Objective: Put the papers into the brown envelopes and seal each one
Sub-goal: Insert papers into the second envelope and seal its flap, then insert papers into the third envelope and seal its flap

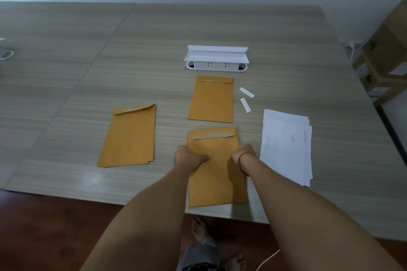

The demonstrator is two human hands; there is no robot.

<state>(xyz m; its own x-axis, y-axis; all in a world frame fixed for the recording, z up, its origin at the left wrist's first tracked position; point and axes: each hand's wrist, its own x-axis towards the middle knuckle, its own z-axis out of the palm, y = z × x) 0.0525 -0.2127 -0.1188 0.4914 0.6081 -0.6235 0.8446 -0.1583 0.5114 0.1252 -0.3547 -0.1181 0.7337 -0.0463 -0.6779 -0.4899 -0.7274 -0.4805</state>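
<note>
The bench (66,86) carries everything, and places are read as on a clock with the near envelope at the centre. Cardboard boxes (385,61) are seen off the bench at 2 o'clock.

The papers (286,147) lie at 3 o'clock in a loose white pile, just beside the near envelope. Several sheets are judged to be left there.

A stack (130,136) of brown envelopes lies at 9 o'clock, well apart from the papers. Its top flap is half lifted and unsealed, so these are judged to be unfilled.

The near envelope (214,174) lies at the bench's front edge, its bottom overhanging slightly. Its flap is folded down but not pressed flat, and a paler band shows along it. Whether a paper is inside cannot be seen. Sealing of this one is judged to be the step in hand.

The far envelope (211,100) lies at 12 o'clock with its flap flat and closed, and is taken as finished.

A white socket box (217,61) stands farther off at 12 o'clock.

The left hand (189,157) is set at the near envelope's left edge. The grip is curled there, with the thumb laid across the brown face. The right hand (244,153) is bent over the right edge. Its fingers are hidden, so its grip cannot be told.

Two white strips (246,92) lie at 1 o'clock. They are taken for peeled seal liners, which would fit one envelope done and a second nearly so.
</note>
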